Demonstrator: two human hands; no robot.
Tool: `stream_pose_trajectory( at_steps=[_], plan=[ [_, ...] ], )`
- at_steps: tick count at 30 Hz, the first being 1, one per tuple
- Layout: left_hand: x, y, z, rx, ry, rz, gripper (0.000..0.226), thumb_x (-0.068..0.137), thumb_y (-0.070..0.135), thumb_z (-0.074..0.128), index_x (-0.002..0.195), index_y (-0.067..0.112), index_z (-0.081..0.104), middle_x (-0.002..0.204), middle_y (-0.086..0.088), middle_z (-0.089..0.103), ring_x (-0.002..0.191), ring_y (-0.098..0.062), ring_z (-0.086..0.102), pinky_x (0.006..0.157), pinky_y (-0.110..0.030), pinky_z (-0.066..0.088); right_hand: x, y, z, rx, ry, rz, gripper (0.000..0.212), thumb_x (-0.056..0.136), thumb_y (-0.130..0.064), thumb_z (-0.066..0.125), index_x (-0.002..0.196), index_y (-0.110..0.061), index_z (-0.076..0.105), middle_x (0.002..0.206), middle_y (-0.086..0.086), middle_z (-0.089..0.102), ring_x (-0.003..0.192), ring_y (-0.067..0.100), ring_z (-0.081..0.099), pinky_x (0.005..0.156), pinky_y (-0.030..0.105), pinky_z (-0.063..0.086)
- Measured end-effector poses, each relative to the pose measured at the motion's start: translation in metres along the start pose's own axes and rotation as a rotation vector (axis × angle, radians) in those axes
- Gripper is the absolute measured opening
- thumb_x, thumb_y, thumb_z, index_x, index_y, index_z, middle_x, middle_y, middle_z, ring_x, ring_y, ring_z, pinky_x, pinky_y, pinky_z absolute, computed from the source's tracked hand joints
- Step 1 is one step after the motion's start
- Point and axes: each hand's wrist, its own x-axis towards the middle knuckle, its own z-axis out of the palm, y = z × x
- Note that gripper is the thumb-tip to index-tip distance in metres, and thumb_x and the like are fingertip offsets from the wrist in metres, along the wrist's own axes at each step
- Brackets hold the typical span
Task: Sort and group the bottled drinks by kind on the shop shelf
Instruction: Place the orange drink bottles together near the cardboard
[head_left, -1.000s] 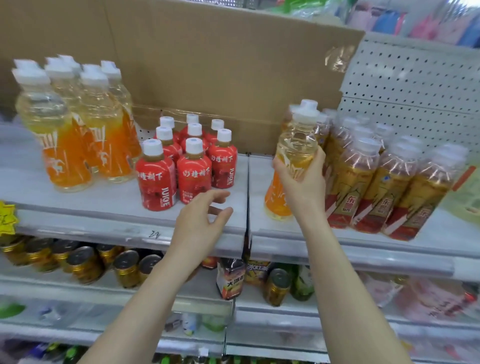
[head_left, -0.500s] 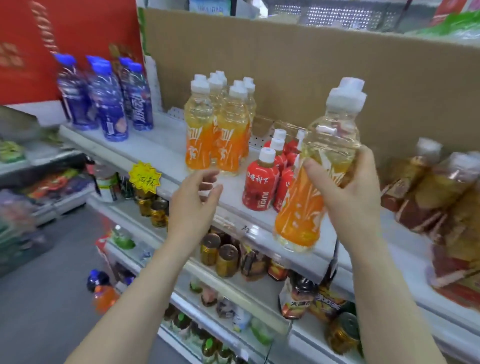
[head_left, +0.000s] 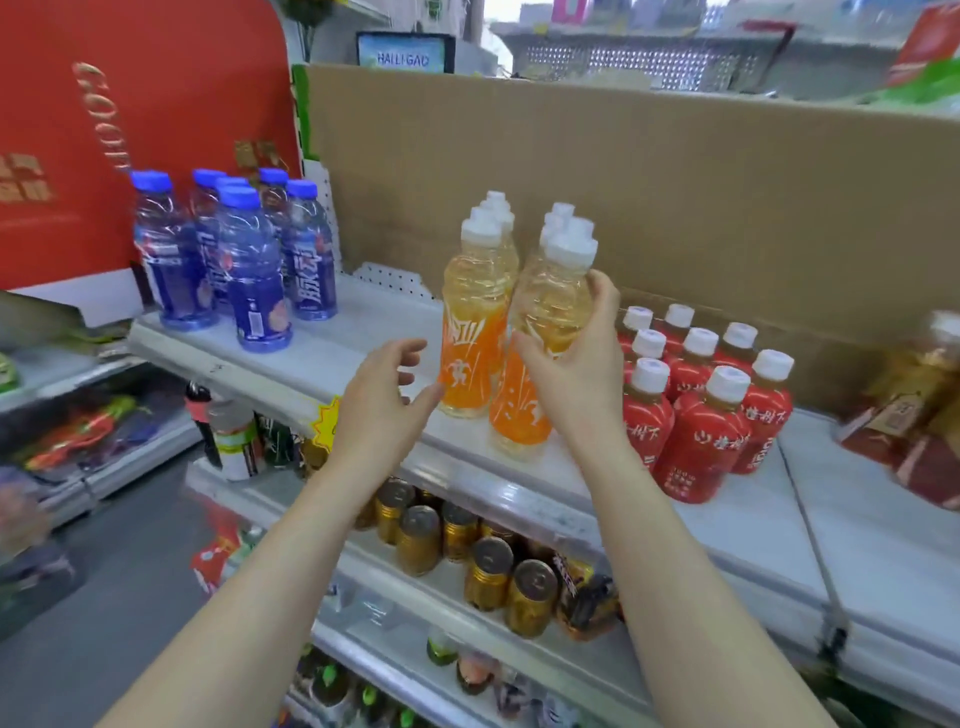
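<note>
Risk at this stage centres on the orange sports-drink bottle (head_left: 519, 410). The right hand (head_left: 576, 374) grips it around the upper body, fingers wrapped on the clear section below the white cap. The bottle sits at the near edge of the shelf (head_left: 337, 353), just right of the standing group of matching orange bottles (head_left: 470, 338), and leans with its cap toward the right. Whether its base rests on the shelf cannot be determined.

The left hand (head_left: 384, 400) holds nothing. Its fingers are relaxed and spread, just beside the nearest standing orange bottle. Contact cannot be confirmed.

- Release while the bottle leans: it probably tips right into the red juice bottles (head_left: 701, 410), which stand packed close together and could fall in a chain.
- Base set too near the edge: the bottle may drop onto the gold cans (head_left: 488, 571) on the shelf below.
- Left hand brushing the tall, narrow standing bottle: it may topple into its group.
- High grip: this gives weak control of the heavy base.
</note>
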Motion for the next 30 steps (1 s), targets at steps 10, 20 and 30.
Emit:
stream_pose_trajectory(
  at_steps=[10,20,30],
  plan=[
    [0.061,-0.022,0.031,-0.010,-0.217,0.081,0.064,0.080,0.035,0.079,0.135,0.027,0.047,0.124,0.005,0.061,0.094,-0.008,0.058,0.087,-0.037,0.055,0.011,0.004,0.027,-0.361,-0.004,0.066,0.089,0.096,-0.035,0.068,0.160,-0.024,0.007,0.160,0.005,0.032,0.140,0.024,0.042,0.100,0.027,0.034],
    [0.069,-0.032,0.013,-0.003,-0.328,0.157,0.058,0.085,0.035,0.075,0.136,0.031,0.049,0.122,0.009,0.061,0.099,-0.009,0.062,0.090,-0.039,0.054,0.019,-0.024,0.038,-0.539,0.275,-0.259,0.085,0.087,-0.021,0.068,0.157,-0.011,0.021,0.154,0.015,0.034,0.152,0.037,0.019,0.123,0.052,0.024],
    [0.140,-0.077,-0.126,0.105,0.051,0.456,0.028,0.090,0.019,0.067,0.117,0.025,0.066,0.114,0.009,0.063,0.097,-0.007,0.061,0.087,-0.039,0.054,0.074,-0.085,0.152,-0.433,0.090,-0.583,0.057,0.090,-0.008,0.058,0.146,-0.005,0.045,0.140,0.018,0.049,0.133,0.036,0.044,0.113,0.044,0.036]
  ],
)
